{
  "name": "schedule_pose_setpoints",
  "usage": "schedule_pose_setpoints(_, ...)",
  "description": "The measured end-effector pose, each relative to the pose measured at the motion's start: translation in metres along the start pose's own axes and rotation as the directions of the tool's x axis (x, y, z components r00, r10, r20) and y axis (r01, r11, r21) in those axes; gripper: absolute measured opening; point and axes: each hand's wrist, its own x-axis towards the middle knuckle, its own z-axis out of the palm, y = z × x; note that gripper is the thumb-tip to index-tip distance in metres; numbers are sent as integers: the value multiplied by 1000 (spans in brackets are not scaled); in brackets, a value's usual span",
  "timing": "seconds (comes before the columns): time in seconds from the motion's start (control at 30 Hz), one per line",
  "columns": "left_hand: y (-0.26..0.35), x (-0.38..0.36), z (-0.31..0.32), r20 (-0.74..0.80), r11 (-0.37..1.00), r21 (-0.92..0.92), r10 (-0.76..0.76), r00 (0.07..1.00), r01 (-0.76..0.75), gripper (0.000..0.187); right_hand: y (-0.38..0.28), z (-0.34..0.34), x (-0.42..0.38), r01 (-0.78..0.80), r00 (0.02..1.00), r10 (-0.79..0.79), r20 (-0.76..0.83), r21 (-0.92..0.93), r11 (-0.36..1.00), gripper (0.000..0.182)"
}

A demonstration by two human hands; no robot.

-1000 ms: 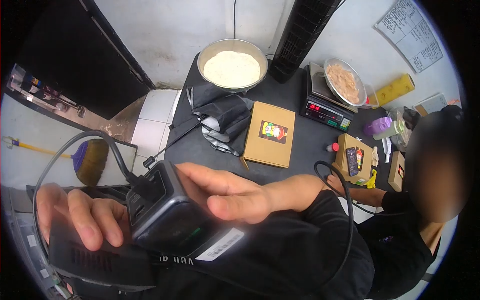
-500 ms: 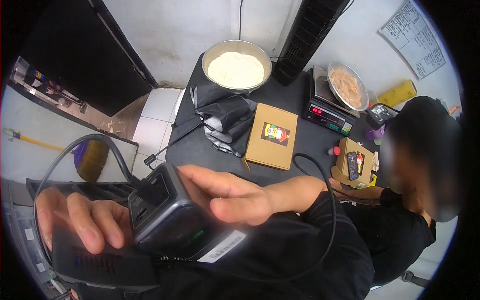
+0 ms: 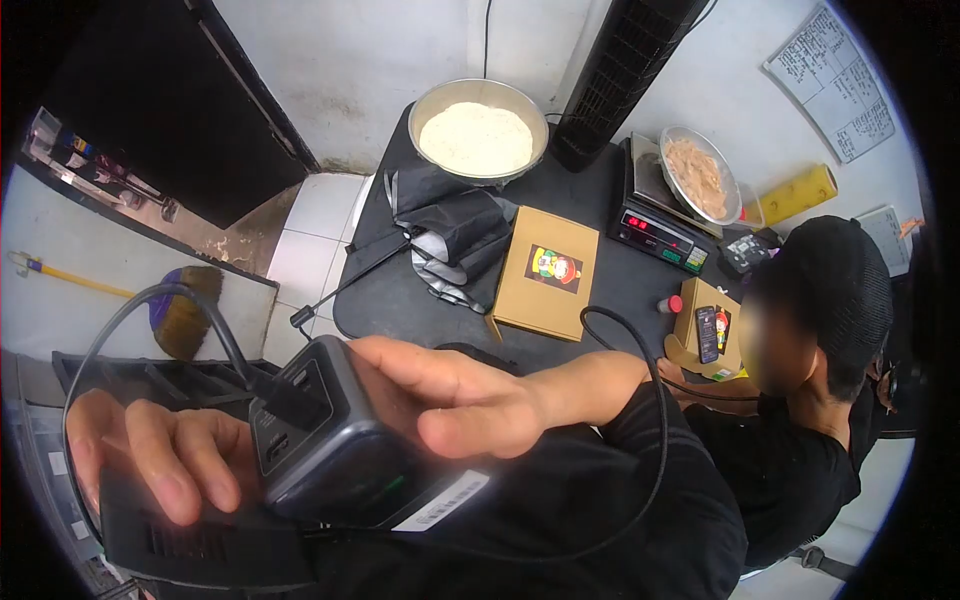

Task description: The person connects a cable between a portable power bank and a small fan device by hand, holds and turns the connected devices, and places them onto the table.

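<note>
A dark, glossy power bank with ports on its end fills the near foreground, a black cable plugged into it. My right hand is closed on its right side, thumb and fingers against the casing. At the lower left, my left hand has its fingers curled over a black vented box; the thumb is hidden. A white barcode label shows just below the power bank. The cable loops to the left past my left hand, and another black cable curves down over my dark clothing.
On the black table are a bowl of white powder, a folded umbrella, a cardboard box and a scale with a bowl of pale meat. A person in black sits at right near a phone.
The person at right has turned the head and shifted slightly. The power bank has moved a little left and tilted; both hands keep nearly the same hold.
</note>
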Motion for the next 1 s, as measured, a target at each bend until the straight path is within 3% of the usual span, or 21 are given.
schedule_pose_setpoints(0.13, -1, 3, 8, -52, 1000, -5, -15, 999, 15, 47, -12, 4, 7, 2, 1000, -1, 23, -52, 999, 62)
schedule_pose_setpoints(0.27, -9, 5, 7, -1, 988, -3, 155, 988, -155, 34, 1, 0, 6, 23, 998, -19, 56, -67, 997, 62)
schedule_pose_setpoints(0.37, -11, 8, 17, -27, 971, 26, 238, 971, -238, 30, 22, -5, 3, 273, 953, -280, 117, 74, 959, 69)
schedule_pose_setpoints(0.43, -8, 6, 15, -23, 969, 23, 247, 969, -246, 32, 14, -1, 0, 129, 991, -128, 49, -4, 992, 71)
schedule_pose_setpoints(0.57, 2, 1, 10, 16, 974, 16, 224, 975, -224, 37, -10, 14, 13, 45, 998, -47, 33, 51, 998, 73)
schedule_pose_setpoints(0.67, 7, -1, 8, 33, 979, 12, 202, 979, -203, 41, -9, 17, 13, 37, 999, -34, -34, 91, 995, 74)
schedule_pose_setpoints(0.87, 8, 1, 8, 93, 987, -9, 163, 982, -163, 49, -13, 13, 12, 20, 999, -23, 39, 86, 996, 74)
schedule_pose_setpoints(1.0, 11, -8, 2, 48, 971, 0, 240, 970, -240, 51, -6, 9, 9, 44, 996, -47, 69, 41, 998, 74)
